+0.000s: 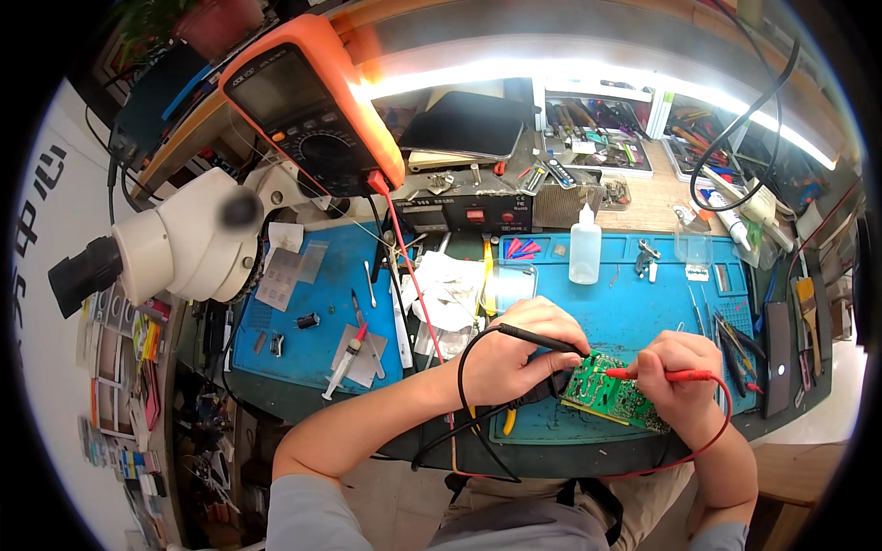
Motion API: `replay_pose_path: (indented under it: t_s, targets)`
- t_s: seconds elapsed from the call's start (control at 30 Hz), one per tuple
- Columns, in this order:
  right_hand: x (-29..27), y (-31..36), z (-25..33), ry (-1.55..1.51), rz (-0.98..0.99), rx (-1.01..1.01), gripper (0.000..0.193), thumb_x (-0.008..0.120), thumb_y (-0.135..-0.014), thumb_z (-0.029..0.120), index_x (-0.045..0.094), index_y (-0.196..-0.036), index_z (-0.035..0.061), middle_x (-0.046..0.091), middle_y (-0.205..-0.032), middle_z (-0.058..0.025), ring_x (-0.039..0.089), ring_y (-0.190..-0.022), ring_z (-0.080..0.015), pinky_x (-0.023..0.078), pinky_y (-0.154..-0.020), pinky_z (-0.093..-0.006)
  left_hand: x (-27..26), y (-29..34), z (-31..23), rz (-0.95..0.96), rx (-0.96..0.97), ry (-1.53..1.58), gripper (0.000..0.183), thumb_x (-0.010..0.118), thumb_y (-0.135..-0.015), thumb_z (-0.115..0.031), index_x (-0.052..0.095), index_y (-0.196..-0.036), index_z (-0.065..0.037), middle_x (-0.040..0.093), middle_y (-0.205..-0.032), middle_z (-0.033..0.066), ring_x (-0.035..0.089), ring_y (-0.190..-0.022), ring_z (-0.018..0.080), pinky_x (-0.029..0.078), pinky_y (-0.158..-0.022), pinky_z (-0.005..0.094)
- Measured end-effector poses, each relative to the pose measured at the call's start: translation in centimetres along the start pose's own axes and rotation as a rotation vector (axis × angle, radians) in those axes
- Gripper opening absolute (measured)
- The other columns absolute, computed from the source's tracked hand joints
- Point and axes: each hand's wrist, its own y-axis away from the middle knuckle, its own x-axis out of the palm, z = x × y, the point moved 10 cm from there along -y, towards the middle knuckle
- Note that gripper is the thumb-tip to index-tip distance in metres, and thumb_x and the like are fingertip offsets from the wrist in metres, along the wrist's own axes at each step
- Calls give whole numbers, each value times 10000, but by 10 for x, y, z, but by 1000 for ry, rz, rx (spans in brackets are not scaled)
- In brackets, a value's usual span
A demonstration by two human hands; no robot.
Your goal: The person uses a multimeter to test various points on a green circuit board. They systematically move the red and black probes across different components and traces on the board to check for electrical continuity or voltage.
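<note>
My left hand (522,356) is closed round a black test probe (537,339), whose front end points right at the upper left edge of a green circuit board (599,393). In my right hand (682,367) is a red test probe (678,375), its tip aimed left over the board's solder side. Whether either tip touches the board I cannot tell. The board lies near the front edge of the blue mat (542,424), between my hands. Red and black leads run to an orange multimeter (317,110) hanging at the upper left; its screen looks blank.
A white microscope (179,243) juts in at the left. A syringe (346,360) and cotton swab (370,283) lie on the left mat. Behind my hands stands a clear squeeze bottle (584,248). Tweezers, pliers (735,358) and a brush (808,312) line the right side.
</note>
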Motion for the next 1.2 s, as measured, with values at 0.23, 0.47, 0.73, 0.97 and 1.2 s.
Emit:
replay_pose_path:
  t_s: [0.23,0.47,0.73,0.97,1.2]
  targets:
    - [0,1,2,47,41,-5,219,736,-846,16,613,-671,61,579,-599,-67,544,-476,-235,411,-461,-340,3,-1,1,14,-11,11,143,754,-911,-123,716,-1038,-70,709,-1032,52,657,-980,254,490,-893,386]
    - [-1,-7,6,4,0,-24,259,795,-821,36,593,-663,74,555,-602,-56,536,-477,-219,396,-451,-341,-2,-4,-1,26,-22,-38,160,757,-889,-84,710,-1038,-51,725,-1020,94,662,-956,275,500,-875,396]
    - [-2,-2,6,55,-18,-86,292,804,-814,57,565,-648,86,541,-594,-39,537,-470,-204,389,-423,-338,2,-5,4,32,-67,-32,182,739,-940,-205,713,-1009,-39,729,-995,84,659,-936,270,484,-880,394]
    - [1,-4,9,44,-6,-101,279,809,-793,49,572,-651,86,557,-601,-40,546,-475,-201,403,-426,-335,0,-5,2,36,-44,-44,169,784,-880,-123,709,-1007,-40,728,-988,65,658,-917,265,506,-836,375]
    - [-1,-3,9,27,-15,-113,266,808,-783,35,580,-656,84,555,-597,-45,536,-465,-202,393,-421,-333,2,-2,7,28,-72,-16,213,734,-949,-236,717,-1008,-32,721,-985,86,647,-941,258,483,-875,386]
